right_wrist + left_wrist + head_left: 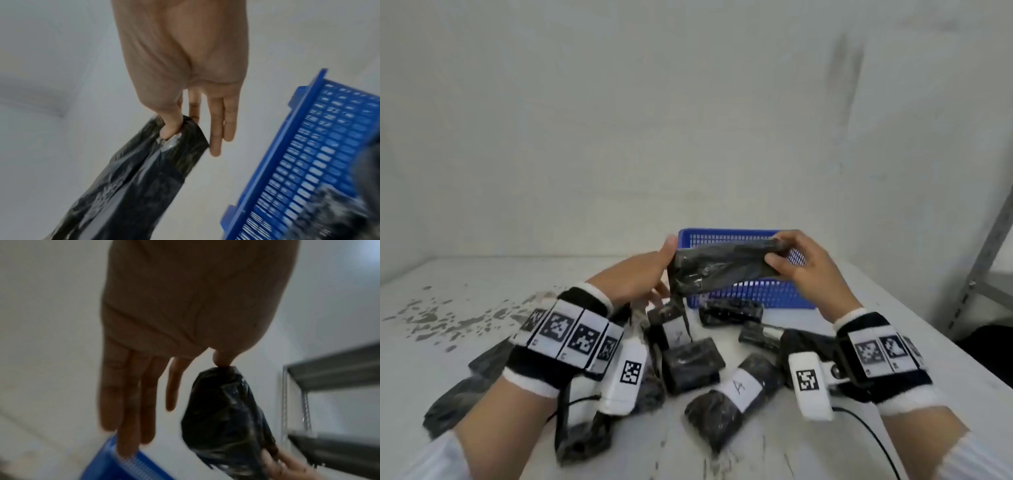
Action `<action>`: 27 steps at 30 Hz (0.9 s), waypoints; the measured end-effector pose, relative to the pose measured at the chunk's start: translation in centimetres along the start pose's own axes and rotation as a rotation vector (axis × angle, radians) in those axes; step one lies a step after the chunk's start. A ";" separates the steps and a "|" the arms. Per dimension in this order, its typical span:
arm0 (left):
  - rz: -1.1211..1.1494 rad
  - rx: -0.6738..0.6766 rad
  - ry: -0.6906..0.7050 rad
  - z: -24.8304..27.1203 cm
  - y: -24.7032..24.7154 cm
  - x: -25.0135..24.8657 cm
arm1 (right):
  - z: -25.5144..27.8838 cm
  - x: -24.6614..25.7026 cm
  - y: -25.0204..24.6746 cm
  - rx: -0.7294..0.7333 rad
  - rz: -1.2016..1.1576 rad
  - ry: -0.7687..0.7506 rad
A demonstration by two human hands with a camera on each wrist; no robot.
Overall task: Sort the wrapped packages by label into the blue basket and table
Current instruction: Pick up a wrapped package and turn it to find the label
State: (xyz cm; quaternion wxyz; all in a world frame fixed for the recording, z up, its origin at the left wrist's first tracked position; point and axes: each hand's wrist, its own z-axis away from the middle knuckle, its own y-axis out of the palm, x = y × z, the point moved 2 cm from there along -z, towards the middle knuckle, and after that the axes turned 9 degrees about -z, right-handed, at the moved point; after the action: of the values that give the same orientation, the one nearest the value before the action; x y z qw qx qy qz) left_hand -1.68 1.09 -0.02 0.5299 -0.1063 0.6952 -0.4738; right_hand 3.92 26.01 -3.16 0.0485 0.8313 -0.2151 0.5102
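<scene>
We see a black wrapped package (726, 269) held in the air between both hands, in front of the blue basket (753, 294) at twelve o'clock on the table (893, 445). The right hand (808, 270) pinches its right end; the left hand (643, 274) seems to touch the left end with only its thumb, fingers straight, though blur leaves this unsure. More packages, one labelled package (736, 394) marked "A", lie at six o'clock.
</scene>
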 end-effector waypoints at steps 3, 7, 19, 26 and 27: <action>0.290 0.070 0.012 -1.2 -0.6 -0.5 | -1.3 0.6 -0.3 -0.104 -0.180 -0.135; 0.502 -0.100 0.147 -2.5 -1.5 -0.6 | -2.6 0.8 0.1 -0.084 -0.292 -0.233; 0.553 -0.396 0.267 -3.4 -3.4 2.5 | -5.3 2.1 3.1 -0.003 -0.407 -0.166; 0.482 -0.427 0.270 -2.5 -4.2 2.2 | -5.1 2.8 2.4 0.065 -0.288 -0.106; 0.512 -0.392 0.283 -2.3 -4.2 2.0 | -5.0 3.0 2.2 0.061 -0.295 -0.099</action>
State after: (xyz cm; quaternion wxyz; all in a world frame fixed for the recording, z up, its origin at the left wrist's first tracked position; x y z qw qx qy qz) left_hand -5.94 -1.15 1.97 0.4994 0.0387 0.8437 -0.1931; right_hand 0.06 24.61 1.55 0.0870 0.8790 -0.0769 0.4624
